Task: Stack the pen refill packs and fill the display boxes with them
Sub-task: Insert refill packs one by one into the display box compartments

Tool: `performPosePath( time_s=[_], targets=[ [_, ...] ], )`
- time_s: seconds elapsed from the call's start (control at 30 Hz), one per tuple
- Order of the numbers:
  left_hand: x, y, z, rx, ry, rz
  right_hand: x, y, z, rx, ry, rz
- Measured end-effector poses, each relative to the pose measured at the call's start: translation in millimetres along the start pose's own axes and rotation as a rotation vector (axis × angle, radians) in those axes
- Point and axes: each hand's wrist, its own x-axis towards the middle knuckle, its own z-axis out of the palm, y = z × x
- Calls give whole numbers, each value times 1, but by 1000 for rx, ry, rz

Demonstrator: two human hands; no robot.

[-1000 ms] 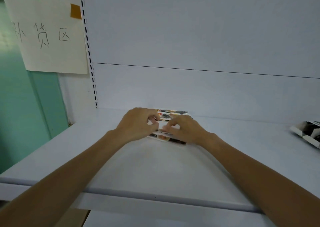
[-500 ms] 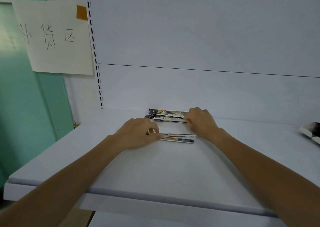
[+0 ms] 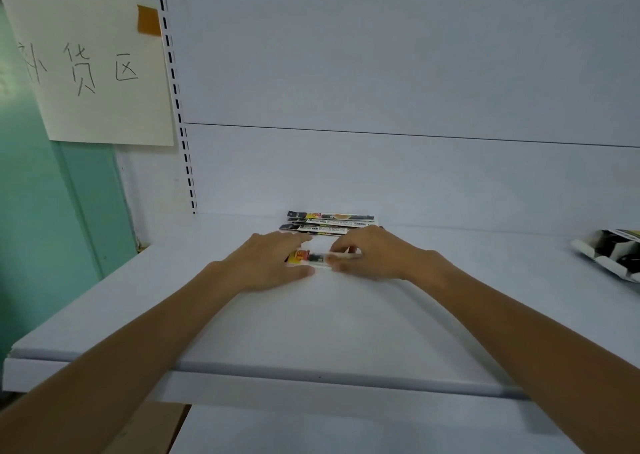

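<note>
Left grip: my left hand [image 3: 266, 263] lies fairly flat, its fingers out straight over the yellow-and-red left end of the near pack [image 3: 311, 257]. It presses on the pack rather than closing on it.
Right grip: my right hand [image 3: 374, 256] pinches the pack's pale right end between thumb and curled fingers, though blur hides the exact contact.
Near pack: it lies flat on the shelf [image 3: 311, 325] between my two hands, long axis running left to right across me.
Back packs [image 3: 329, 223]: these lie just beyond my fingertips by the back wall, parallel to the near pack and partly overlapping. I cannot tell how many there are.
Key relation: the back packs are straight ahead of both hands on the same axis, so I judge that stacking needs only a short move forward. Neither hand is clearly nearer.
Display box [image 3: 609, 253]: it sits at the far right edge, well apart and tilted. Its dark-and-white contents are unclear. My right hand is the nearer one.
Progress: early, I judge, since the packs are not yet gathered.
</note>
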Motion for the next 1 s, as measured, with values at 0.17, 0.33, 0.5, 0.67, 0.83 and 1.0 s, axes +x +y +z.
performPosePath(
  time_s=[0.17,0.33,0.5,0.67,0.83,1.0],
  targets=[
    [0,7,-2,240,61,71,-7,-6,1,-182,89,-82],
    [-1,13,-4,204,148,38,-19,6,-6,-74,204,7],
    [6,26,-5,45,170,-9,-44,19,-19,454,250,243],
    [18,59,2,44,54,17,-53,30,-20,443,385,251],
    [25,89,7,21,83,44,-64,46,-21,464,442,253],
    [42,126,18,-86,61,64,-88,71,-33,563,478,313]
  ],
)
